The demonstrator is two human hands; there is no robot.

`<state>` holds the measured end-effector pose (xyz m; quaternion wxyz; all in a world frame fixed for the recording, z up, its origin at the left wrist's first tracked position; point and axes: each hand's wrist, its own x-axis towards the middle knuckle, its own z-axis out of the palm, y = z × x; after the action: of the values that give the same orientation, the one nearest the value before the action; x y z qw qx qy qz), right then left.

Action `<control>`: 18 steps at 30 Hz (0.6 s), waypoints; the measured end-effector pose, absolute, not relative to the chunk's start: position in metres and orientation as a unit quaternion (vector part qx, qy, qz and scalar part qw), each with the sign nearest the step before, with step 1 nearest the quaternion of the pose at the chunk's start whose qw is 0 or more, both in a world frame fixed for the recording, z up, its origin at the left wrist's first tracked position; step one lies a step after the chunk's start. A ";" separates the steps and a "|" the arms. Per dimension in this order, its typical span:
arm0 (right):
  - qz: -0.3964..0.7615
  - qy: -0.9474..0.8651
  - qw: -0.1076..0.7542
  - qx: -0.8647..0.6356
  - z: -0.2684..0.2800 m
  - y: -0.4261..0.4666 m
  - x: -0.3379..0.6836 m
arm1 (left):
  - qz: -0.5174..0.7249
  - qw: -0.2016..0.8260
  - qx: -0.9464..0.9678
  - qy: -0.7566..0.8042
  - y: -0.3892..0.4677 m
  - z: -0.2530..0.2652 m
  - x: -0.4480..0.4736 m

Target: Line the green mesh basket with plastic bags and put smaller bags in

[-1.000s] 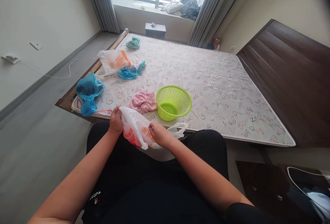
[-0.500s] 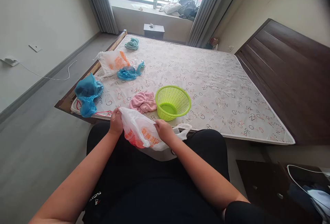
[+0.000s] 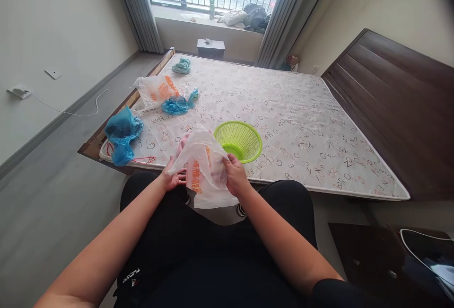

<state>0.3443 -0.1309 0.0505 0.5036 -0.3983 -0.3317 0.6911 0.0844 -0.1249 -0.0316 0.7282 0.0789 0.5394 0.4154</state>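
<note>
A white plastic bag (image 3: 209, 171) with orange print hangs over my lap, its top edge billowing upward. My right hand (image 3: 236, 174) pinches the bag at its right side. At the bag's left edge is my left hand (image 3: 172, 176), its fingers spread apart and partly behind the plastic; the bag's corner touches near the thumb. Just beyond the bag, a green plastic basket (image 3: 248, 142) stands on the mattress. A pink cloth (image 3: 182, 141) lies left of the basket, mostly hidden behind the raised bag.
On the left of the mattress (image 3: 301, 133) lie a crumpled blue bag (image 3: 123, 133), a second blue bag (image 3: 175, 104), another white bag (image 3: 156, 91) and a coiled teal cloth (image 3: 182, 66). A dark headboard (image 3: 386, 109) rises at right. A white cable (image 3: 67, 111) trails by the left wall.
The white bag has swung round and billowed up, now covering much of the pink cloth. My left hand's fingers have spread from a grip, and my right hand has shifted slightly right.
</note>
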 end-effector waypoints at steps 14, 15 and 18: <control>0.103 -0.781 0.186 -0.588 0.048 -0.149 0.375 | 0.484 0.765 0.161 0.394 -0.133 -0.010 0.110; 0.109 -0.793 0.150 -0.581 0.049 -0.151 0.373 | 0.503 0.745 0.170 0.404 -0.134 -0.012 0.112; 0.238 -0.793 0.136 -0.544 0.046 -0.155 0.364 | 0.528 0.718 0.190 0.412 -0.133 -0.015 0.119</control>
<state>0.3638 -0.1546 0.0462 0.1356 -0.5444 -0.7929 0.2379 0.1187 -0.1331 -0.0152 0.7177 0.1902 0.4119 0.5282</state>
